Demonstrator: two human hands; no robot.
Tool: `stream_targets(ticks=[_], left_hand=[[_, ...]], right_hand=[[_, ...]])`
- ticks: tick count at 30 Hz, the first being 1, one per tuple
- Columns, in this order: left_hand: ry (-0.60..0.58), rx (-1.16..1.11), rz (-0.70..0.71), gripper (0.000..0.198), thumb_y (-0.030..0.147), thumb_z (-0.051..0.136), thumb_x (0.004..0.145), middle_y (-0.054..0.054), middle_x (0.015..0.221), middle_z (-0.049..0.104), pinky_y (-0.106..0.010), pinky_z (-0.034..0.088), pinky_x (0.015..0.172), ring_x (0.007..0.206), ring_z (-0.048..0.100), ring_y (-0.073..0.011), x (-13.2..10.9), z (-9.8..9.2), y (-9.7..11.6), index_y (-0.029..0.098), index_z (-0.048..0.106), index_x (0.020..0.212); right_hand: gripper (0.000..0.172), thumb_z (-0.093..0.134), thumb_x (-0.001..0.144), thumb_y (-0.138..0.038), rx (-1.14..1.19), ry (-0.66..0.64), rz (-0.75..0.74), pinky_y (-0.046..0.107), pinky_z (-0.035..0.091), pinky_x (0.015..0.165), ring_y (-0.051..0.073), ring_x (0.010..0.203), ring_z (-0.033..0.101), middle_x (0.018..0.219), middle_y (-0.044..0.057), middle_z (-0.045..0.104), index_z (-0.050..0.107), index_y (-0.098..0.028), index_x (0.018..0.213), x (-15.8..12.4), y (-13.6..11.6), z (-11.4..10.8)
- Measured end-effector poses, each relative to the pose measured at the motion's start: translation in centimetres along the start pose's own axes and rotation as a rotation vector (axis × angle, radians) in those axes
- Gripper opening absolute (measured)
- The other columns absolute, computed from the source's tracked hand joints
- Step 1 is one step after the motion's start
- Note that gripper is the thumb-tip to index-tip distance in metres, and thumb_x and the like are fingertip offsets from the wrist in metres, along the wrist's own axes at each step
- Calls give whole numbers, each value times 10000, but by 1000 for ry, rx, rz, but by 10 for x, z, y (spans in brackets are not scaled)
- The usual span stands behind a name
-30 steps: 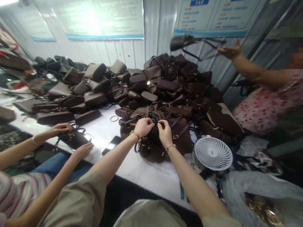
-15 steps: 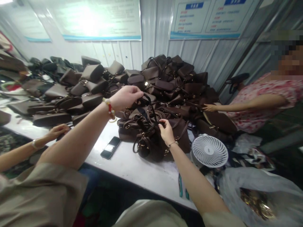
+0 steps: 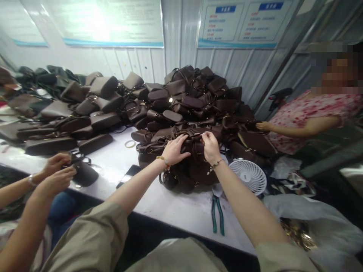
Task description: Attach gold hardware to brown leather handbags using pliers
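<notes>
Several straps [image 3: 193, 131] lay across the bags [image 3: 202, 166] before me on the table [image 3: 170, 211]. The step in hand, as I judged it, was handling those straps, and I reckoned the next move called for a sure hold on one and slack in the others. My left hand [image 3: 175, 151] was partly open over them, fingers reaching forward, thumb apart; I couldn't tell whether its fingertips gripped anything. My right hand [image 3: 210, 145] had thumb and fingertips drawn together, seemingly pinching one of the straps. Pliers [image 3: 214, 219] lay nearby, inside my right forearm.
</notes>
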State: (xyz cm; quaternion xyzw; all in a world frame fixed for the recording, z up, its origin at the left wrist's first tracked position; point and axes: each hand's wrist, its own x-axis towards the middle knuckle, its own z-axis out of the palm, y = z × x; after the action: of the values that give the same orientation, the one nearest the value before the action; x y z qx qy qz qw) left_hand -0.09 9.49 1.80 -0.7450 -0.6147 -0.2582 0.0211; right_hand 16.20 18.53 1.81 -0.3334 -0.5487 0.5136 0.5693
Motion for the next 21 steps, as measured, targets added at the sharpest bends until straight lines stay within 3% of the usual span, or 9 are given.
stream_targets(ticks=[5, 9, 13, 16, 21], left_hand=[[86, 12, -76, 765, 416, 633, 858, -138, 1585, 374, -445, 364, 1128, 1431, 405, -280, -1, 18, -15, 190, 318, 1517], [189, 54, -79, 684, 424, 573, 897, -131, 1597, 355, -427, 326, 1127, 1434, 398, -271, 0, 17, -19, 200, 355, 1505], [279, 53, -124, 671, 483, 551, 907, -137, 1586, 374, -428, 285, 1136, 1422, 407, -274, -2, 10, -16, 198, 386, 1491], [284, 44, -131, 716, 559, 553, 893, -150, 1583, 374, -451, 285, 1132, 1422, 399, -295, -8, 3, -12, 196, 389, 1488], [301, 81, -168, 694, 526, 543, 906, -163, 1592, 352, -485, 300, 1116, 1433, 377, -310, -29, -2, -7, 204, 376, 1496]], right_hand=[[308, 639, 809, -442, 159, 92, -145, 249, 532, 645, 143, 839, 623, 1021, 24, 656, 457, -228, 933, 16, -53, -11], [185, 545, 907, -370, 179, 173, -215, 163, 476, 544, 103, 807, 635, 1034, 19, 674, 447, -216, 942, 46, -92, -17], [168, 545, 941, -350, 36, 130, -181, 119, 401, 452, 91, 704, 614, 939, 3, 677, 449, -213, 954, 86, -111, -18], [163, 529, 965, -349, -21, 91, -214, 111, 431, 473, 86, 716, 620, 905, -12, 664, 444, -211, 981, 109, -120, -8], [102, 419, 1012, -267, -60, 46, -280, 117, 503, 618, 54, 820, 633, 999, 7, 655, 412, -177, 1060, 135, -152, 33]])
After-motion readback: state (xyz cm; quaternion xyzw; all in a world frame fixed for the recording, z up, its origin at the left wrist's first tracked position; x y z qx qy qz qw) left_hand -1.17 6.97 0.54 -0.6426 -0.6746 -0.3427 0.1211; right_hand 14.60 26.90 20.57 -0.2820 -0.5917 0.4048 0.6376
